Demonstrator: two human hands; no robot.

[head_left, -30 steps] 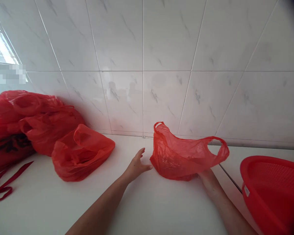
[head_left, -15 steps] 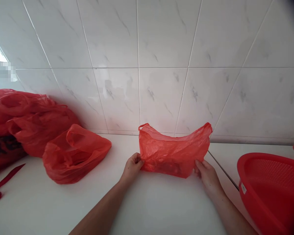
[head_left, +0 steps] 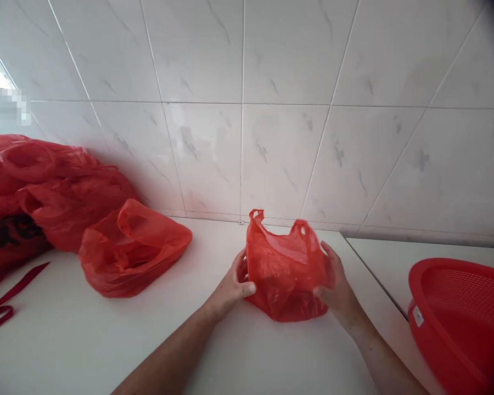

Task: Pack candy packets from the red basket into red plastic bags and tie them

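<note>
op: bag position?

eng: your red plastic carrier bag (head_left: 284,274) stands on the white tabletop (head_left: 247,365), left of the red perforated basket (head_left: 434,337) and well apart from it. mouth up, both handle loops raised. darker patch low behind the film, can't tell what's inside.

op: hands?

eng: your left hand (head_left: 230,282) is cupped, part-open, on the bag side farther from the basket, thumb in front. your right hand (head_left: 340,285) cups the side nearer the basket, fingers fanned, thumb in front. can't tell if either pinches film.

op: step?

eng: looks like you're shaping and steadying it between your palms. next move probably calls for light, even pressure from both sides; thin film, would crumple easily.

op: nearby?

eng: slumped red carrier bag (head_left: 135,249), farther left of the basket than yours, not touching it.
</note>
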